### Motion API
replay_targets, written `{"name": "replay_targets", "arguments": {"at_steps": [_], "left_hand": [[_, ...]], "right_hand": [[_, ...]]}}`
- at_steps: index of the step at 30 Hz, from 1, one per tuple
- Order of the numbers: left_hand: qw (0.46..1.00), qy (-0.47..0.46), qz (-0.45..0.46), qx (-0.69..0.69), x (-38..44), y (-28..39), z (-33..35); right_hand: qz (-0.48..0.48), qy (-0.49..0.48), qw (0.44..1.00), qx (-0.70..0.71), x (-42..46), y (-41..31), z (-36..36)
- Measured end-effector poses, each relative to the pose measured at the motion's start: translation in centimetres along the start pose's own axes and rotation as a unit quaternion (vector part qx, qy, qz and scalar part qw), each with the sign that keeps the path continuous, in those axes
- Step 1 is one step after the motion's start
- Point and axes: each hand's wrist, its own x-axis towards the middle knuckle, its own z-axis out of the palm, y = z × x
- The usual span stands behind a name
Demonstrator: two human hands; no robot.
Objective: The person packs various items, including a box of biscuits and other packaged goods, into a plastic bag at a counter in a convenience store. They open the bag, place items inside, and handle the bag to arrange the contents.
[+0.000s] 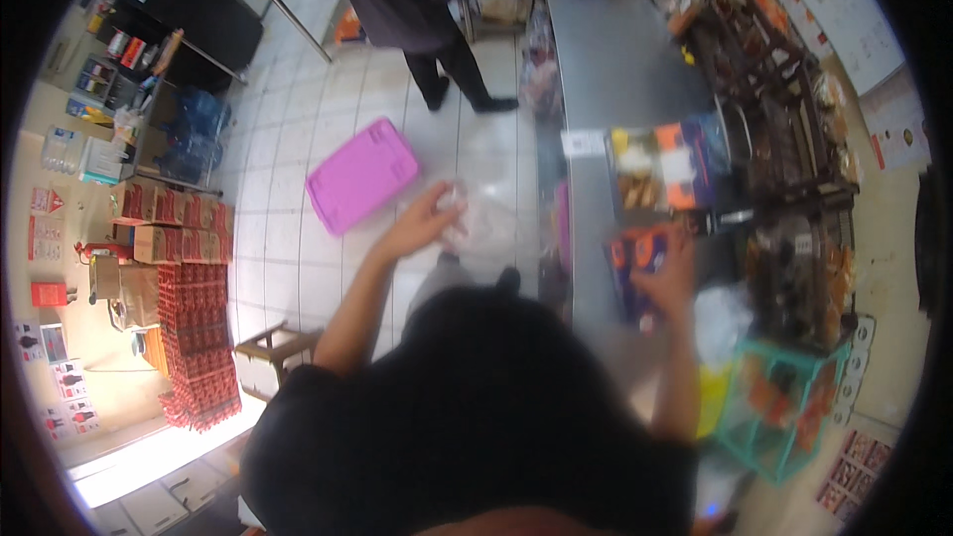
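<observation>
My left hand [426, 219] is held out over the tiled floor, its fingers bent at the edge of a clear plastic bag [491, 227]; blur hides whether they grip it. On the right, my right hand [668, 268] touches a purple and orange printed packet [633, 272] on the steel counter [618, 67]; whether the fingers close on it is unclear. Just beyond lies an open purple and orange box [696, 164] with packets in and beside it. A white printed card [584, 143] sits at the counter's edge.
A pink plastic lid [362, 176] lies on the floor ahead. Another person [402, 7] stands beyond it. Brown racks [797, 126] and a turquoise-framed basket [782, 402] line the right side. At left are stacked cartons [171, 216], red egg-tray-like stacks [195, 335] and a stool [272, 350].
</observation>
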Motion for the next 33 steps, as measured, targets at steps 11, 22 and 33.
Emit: {"name": "replay_targets", "arguments": {"at_steps": [11, 22, 33], "left_hand": [[0.971, -0.127, 0.097, -0.179, -4.0, 8.3, 1.1], [0.989, -0.059, 0.113, -0.075, -4.9, 7.2, -1.6], [0.899, -0.378, 0.167, 0.144, -7.2, 8.4, 3.9]], "right_hand": [[-0.139, -0.046, 0.644, 0.751, 2.0, -15.5, 1.2], [-0.379, -0.009, 0.925, 0.028, 1.7, -20.7, 13.1], [-0.082, 0.118, 0.989, 0.026, 2.1, -21.7, 18.2]]}}
